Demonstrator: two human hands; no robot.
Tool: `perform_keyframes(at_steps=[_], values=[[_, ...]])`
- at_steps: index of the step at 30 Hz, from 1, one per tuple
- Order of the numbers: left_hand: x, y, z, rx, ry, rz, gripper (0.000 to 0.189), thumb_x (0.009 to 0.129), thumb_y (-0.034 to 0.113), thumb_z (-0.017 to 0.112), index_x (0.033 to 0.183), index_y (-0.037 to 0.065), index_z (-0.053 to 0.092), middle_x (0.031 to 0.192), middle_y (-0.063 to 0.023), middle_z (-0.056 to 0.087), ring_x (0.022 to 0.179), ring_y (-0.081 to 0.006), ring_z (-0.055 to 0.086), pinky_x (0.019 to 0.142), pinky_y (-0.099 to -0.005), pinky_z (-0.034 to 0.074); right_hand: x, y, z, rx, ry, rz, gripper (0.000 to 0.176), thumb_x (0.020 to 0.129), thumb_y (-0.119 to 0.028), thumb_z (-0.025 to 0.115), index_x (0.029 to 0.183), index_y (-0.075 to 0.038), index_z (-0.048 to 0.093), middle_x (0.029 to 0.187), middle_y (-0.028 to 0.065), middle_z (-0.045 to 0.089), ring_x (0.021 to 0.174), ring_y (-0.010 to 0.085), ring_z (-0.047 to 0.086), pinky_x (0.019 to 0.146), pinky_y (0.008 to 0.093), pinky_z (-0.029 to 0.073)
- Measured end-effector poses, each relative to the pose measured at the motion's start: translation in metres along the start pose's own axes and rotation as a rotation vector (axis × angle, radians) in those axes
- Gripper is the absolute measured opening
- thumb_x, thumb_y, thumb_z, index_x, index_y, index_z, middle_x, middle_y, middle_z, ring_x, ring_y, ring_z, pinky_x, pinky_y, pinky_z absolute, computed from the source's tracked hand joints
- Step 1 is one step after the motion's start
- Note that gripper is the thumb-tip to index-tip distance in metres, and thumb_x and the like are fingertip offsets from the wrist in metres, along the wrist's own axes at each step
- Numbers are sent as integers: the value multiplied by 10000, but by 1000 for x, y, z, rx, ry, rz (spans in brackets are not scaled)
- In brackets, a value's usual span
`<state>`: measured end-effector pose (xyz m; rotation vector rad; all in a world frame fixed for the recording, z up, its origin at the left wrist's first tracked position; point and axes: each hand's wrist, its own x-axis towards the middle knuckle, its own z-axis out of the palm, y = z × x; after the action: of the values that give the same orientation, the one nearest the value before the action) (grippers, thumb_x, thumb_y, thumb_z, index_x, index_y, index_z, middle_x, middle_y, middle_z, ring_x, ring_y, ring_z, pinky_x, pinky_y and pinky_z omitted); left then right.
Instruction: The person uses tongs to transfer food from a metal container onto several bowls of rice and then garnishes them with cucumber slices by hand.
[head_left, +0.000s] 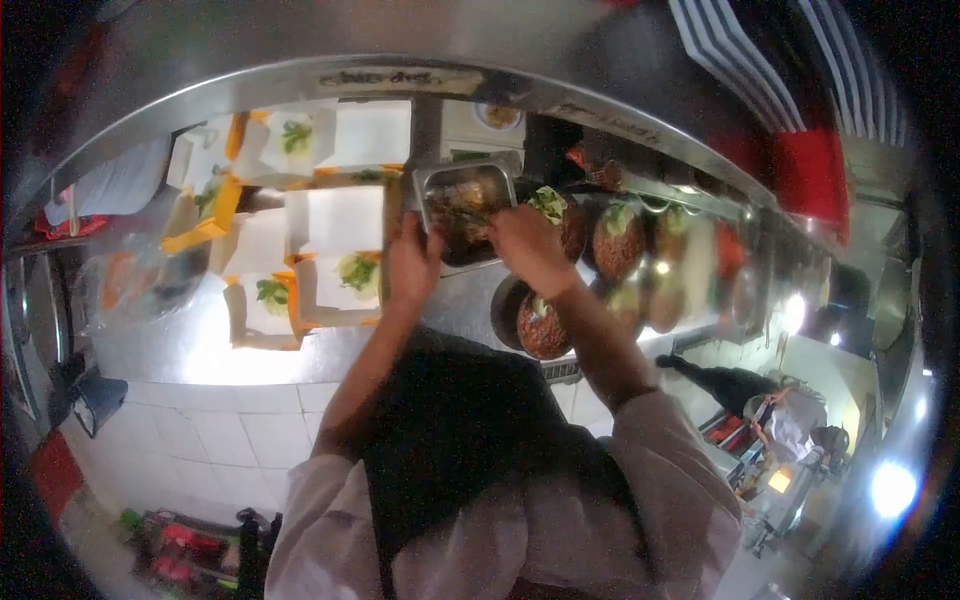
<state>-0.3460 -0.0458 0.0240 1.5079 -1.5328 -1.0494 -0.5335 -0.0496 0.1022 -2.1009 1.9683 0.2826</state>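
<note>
The left hand [415,262] is at the near left corner of a metal tray [419,190], thumb up against its side and fingers loosely bent; how firmly it grips is not clear. The right hand [530,245] reaches over the tray's right side with its fingers curled down into it; whether they have hold of anything cannot be told. The tray sits between the two hands, at the back part of the metal surface [340,355], and holds dark brown food [465,195] with some yellowish bits, blurred.

Left of the tray stand several open boxes [340,220], white inside and orange outside, with green leaves [358,272] in their bases. Right of the tray are dark round dishes [505,312] of reddish-brown food [545,335], topped with pale green leaves; one lies beneath the right forearm. Behind the tray is a small bowl [480,118]. A clear plastic bag [140,285] lies at the surface's left end. A metal shelf edge [290,88] curves above, and white tiles [245,435] show below.
</note>
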Motion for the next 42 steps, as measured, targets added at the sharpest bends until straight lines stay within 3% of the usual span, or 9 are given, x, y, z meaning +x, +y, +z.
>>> perform_keyframes(at_steps=[3, 11, 27, 30, 32, 33, 35, 39, 42], values=[[-2, 4, -5, -94, -103, -177, 267, 977, 213, 583, 1156, 19, 541, 781, -209, 693, 738, -386, 700, 659, -470, 541, -22, 6, -28, 105, 78, 8, 270, 935, -267, 628, 851, -30, 727, 822, 217, 692, 788, 399, 690, 707, 501, 559], [-4, 3, 2, 32, -10, 138, 243, 976, 212, 587, 1129, 30, 535, 834, -213, 703, 769, -387, 706, 674, -480, 531, 2, 12, 21, 54, 135, -106, 371, 913, -367, 672, 836, -8, 723, 708, 223, 666, 718, 417, 680, 704, 493, 554], [4, -7, 1, -35, -85, 39, 202, 980, 199, 569, 1103, 41, 543, 794, -210, 679, 708, -390, 683, 622, -465, 508, -4, 4, 9, 131, 193, -29, 324, 950, -321, 640, 835, -32, 730, 725, 186, 685, 704, 386, 678, 664, 486, 546], [4, -7, 1, -57, 25, 160, 198, 984, 204, 577, 1094, 41, 562, 780, -192, 686, 691, -358, 690, 619, -446, 516, -30, 14, -33, 307, 186, 17, 411, 982, -366, 583, 911, 11, 731, 750, 194, 698, 732, 386, 685, 738, 414, 567], [6, -11, 3, -111, -18, 25, 195, 985, 203, 589, 1097, 44, 579, 774, -178, 692, 692, -332, 698, 621, -430, 522, -39, 29, -40, 1072, 341, 230, 406, 984, -400, 588, 1008, -27, 746, 764, 189, 706, 733, 395, 683, 812, 423, 550], [6, -10, 2, -113, -17, 22, 195, 985, 203, 589, 1097, 44, 579, 774, -178, 692, 692, -332, 698, 621, -430, 522, -37, 35, -49, 1070, 337, 231, 406, 984, -400, 588, 1008, -27, 746, 764, 189, 706, 733, 395, 683, 812, 423, 550], [6, -5, -1, -54, -35, 35, 201, 990, 213, 591, 1108, 50, 582, 765, -174, 693, 685, -314, 699, 618, -430, 519, -22, 49, -69, 378, 378, 270, 397, 952, -428, 643, 1132, -88, 742, 930, 202, 726, 852, 367, 716, 771, 403, 560], [7, -5, 0, -63, -34, 13, 208, 994, 228, 583, 1113, 57, 585, 766, -159, 699, 695, -306, 705, 651, -424, 534, 28, 72, -78, 235, 437, 252, 447, 944, -473, 640, 1133, -81, 741, 979, 168, 740, 929, 378, 712, 827, 426, 557], [8, -5, -2, -13, -62, -20, 209, 988, 234, 585, 1114, 67, 587, 761, -151, 703, 710, -316, 709, 658, -438, 537, 59, 74, -76, 301, 228, 304, 475, 965, -492, 580, 1211, -102, 697, 1369, 223, 575, 1234, 393, 579, 1021, 496, 469]])
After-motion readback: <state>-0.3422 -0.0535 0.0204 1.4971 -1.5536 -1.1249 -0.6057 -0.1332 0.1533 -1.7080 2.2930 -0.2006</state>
